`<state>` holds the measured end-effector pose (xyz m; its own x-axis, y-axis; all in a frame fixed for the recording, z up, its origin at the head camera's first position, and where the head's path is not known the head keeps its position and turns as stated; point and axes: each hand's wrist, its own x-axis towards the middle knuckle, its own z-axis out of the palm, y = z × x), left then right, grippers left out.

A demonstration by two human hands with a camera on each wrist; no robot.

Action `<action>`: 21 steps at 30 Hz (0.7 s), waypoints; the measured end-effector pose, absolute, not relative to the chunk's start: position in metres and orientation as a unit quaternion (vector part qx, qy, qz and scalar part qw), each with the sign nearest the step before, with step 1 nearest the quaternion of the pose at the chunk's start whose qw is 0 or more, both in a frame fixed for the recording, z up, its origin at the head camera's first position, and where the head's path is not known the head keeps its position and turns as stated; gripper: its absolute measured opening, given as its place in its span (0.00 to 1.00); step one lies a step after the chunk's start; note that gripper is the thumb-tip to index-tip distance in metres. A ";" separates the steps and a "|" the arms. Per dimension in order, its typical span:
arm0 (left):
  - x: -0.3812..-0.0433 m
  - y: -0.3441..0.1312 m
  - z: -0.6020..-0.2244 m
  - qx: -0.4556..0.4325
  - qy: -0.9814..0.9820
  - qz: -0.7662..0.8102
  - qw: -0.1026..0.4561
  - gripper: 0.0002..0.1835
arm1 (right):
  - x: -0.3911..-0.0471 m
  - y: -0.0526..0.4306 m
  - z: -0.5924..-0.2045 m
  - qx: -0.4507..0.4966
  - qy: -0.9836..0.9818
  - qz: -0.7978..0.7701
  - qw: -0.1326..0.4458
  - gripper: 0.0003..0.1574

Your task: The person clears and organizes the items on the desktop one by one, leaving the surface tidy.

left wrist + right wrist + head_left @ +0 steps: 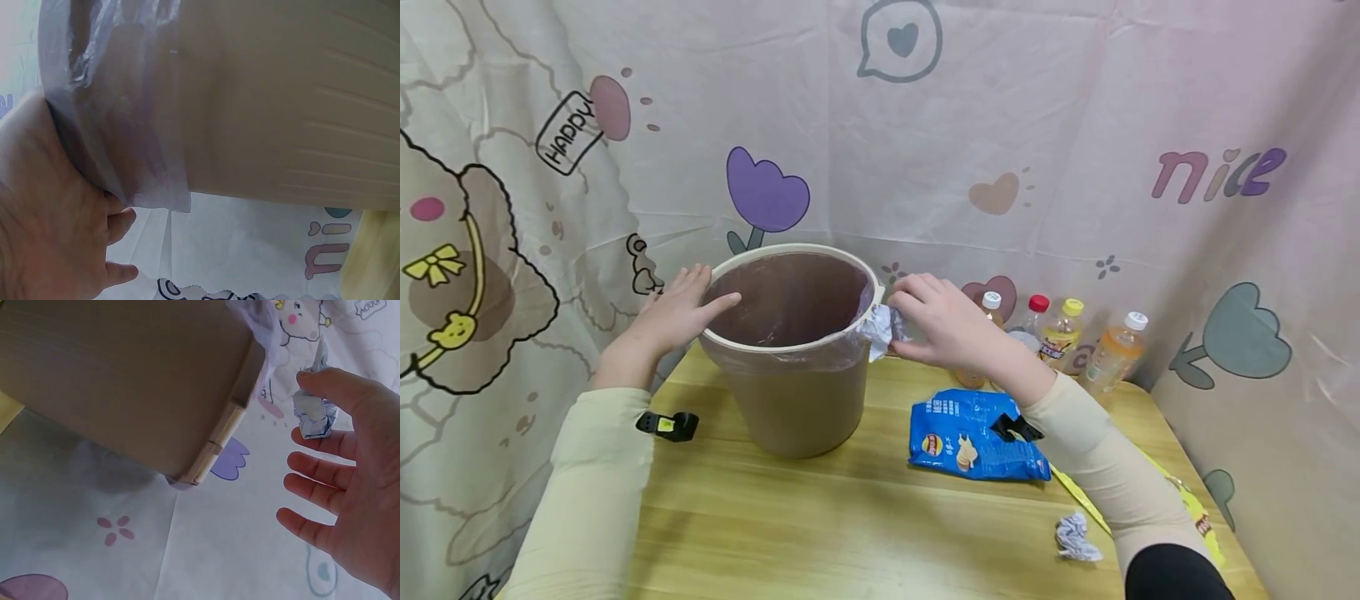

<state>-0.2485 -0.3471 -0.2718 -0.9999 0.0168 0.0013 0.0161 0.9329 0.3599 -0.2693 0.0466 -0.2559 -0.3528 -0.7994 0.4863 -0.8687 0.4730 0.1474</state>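
Note:
A brown trash bin (801, 408) with a cream rim stands on the table, a clear plastic bag (150, 125) lining it and folded over its edge. My left hand (676, 310) rests at the left side of the rim, fingers extended and thumb pointing over the opening. On the other side, my right hand (943, 325) pinches a crumpled piece of paper (315, 409) between thumb and index finger, just outside the rim. The other fingers of that hand are spread in the right wrist view.
A blue chip bag (973, 433) lies right of the bin. Another crumpled paper (1077, 537) sits near the front right, beside a yellow packet (1198, 517) partly behind the right arm. Several capped bottles (1116, 354) stand at the back right. A printed curtain hangs behind.

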 end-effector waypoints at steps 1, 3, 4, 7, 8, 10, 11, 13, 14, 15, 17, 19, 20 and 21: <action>-0.248 -0.347 -0.272 0.008 0.983 0.182 0.001 0.53 | -0.272 0.044 -0.254 0.508 -0.821 0.070 0.253 0.28; -0.248 -0.348 -0.272 0.008 0.984 0.180 0.002 0.53 | -0.276 0.037 -0.250 0.504 -0.823 0.069 0.251 0.28; -0.248 -0.348 -0.273 0.008 0.984 0.181 0.002 0.53 | -0.278 0.034 -0.249 0.503 -0.824 0.069 0.250 0.28; -0.248 -0.349 -0.273 0.008 0.983 0.183 0.001 0.53 | -0.284 0.024 -0.246 0.499 -0.828 0.069 0.246 0.28; -0.248 -0.349 -0.274 0.008 0.983 0.185 0.000 0.53 | -0.286 0.021 -0.245 0.498 -0.829 0.068 0.245 0.28; -0.248 -0.349 -0.274 0.008 0.982 0.189 0.001 0.53 | -0.290 0.014 -0.245 0.496 -0.831 0.065 0.242 0.28; -0.248 -0.349 -0.274 0.007 0.982 0.191 0.001 0.53 | -0.292 0.010 -0.244 0.495 -0.833 0.065 0.240 0.28; -0.248 -0.349 -0.274 0.007 0.981 0.196 0.001 0.53 | -0.296 0.004 -0.244 0.490 -0.837 0.061 0.236 0.28; -0.248 -0.349 -0.274 0.007 0.980 0.197 0.002 0.54 | -0.299 0.001 -0.243 0.487 -0.840 0.059 0.234 0.28; -0.248 -0.349 -0.274 0.007 0.980 0.197 0.002 0.54 | -0.301 -0.002 -0.243 0.484 -0.842 0.058 0.231 0.27; -0.249 -0.349 -0.274 0.008 0.980 0.198 0.002 0.53 | -0.305 -0.009 -0.243 0.478 -0.848 0.057 0.224 0.28; -0.250 -0.349 -0.275 0.008 0.980 0.198 0.003 0.53 | -0.309 -0.014 -0.242 0.472 -0.853 0.056 0.214 0.28; -0.250 -0.349 -0.275 0.008 0.980 0.198 0.003 0.53 | -0.311 -0.017 -0.243 0.470 -0.856 0.055 0.210 0.28; -0.250 -0.349 -0.275 0.008 0.980 0.197 0.003 0.53 | -0.313 -0.020 -0.243 0.468 -0.858 0.056 0.205 0.28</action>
